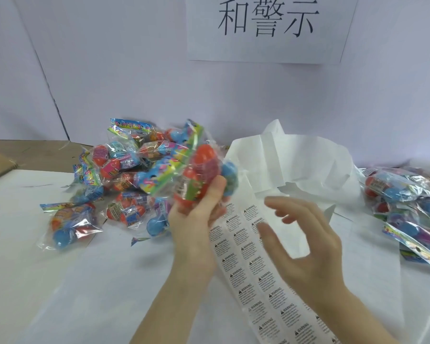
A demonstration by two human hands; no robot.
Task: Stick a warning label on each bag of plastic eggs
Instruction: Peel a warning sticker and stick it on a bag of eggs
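A white paper sign (268, 28) on the back wall carries 3 large black characters: 和警示. The label sheet (256, 276) on the table has rows of small stickers, each headed "WARNING" beside a triangle symbol; the lines under it are too small to read. Print on the egg bags (134, 175) is blurred.

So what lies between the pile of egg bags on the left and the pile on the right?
In the head view, between the left pile and the right pile lie the warning label strip, crumpled white backing paper, and both hands, the left hand holding a bag.
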